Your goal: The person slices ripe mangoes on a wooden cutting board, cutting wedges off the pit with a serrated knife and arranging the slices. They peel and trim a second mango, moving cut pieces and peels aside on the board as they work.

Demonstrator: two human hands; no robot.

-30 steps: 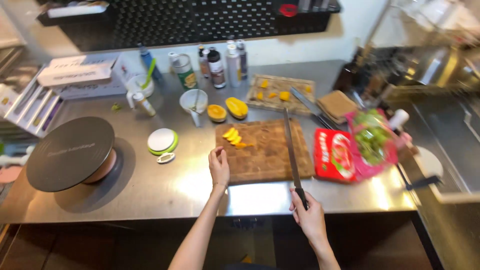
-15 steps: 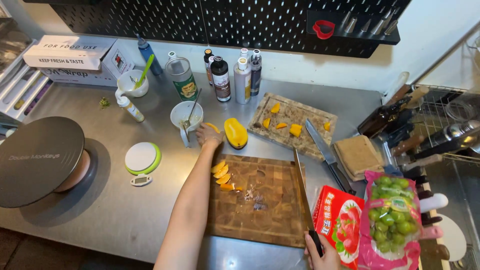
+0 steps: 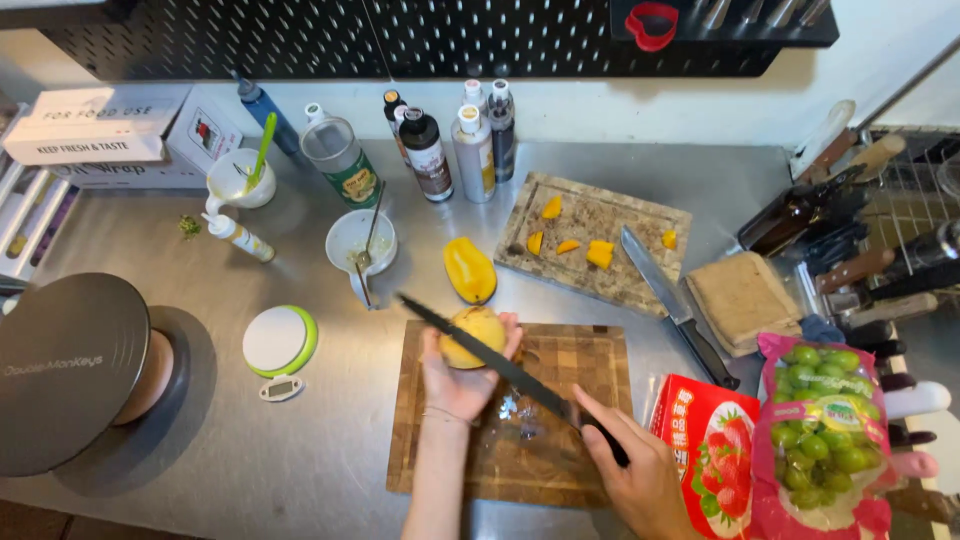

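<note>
Steel bench (image 3: 250, 470): broad bare stretch near-left, right edge crowded by strawberry pack (image 3: 710, 450) and grape bag (image 3: 825, 440). Near cutting board (image 3: 545, 455) centre, now without orange slices that lay on it half second ago (only wet scraps). Long knife (image 3: 490, 365), then flat at board's right edge, now raised diagonally, right hand (image 3: 640, 480) clenched on handle. Left hand (image 3: 462, 375), back from far bench, grips mango piece (image 3: 472, 335) over board's far-left corner, blade touching it: cutting restarts. Second mango half (image 3: 469, 268) just beyond.

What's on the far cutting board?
On the far cutting board lie several orange mango pieces and dark crumbs. A knife lies across its right edge, covering a strip of it.
</note>
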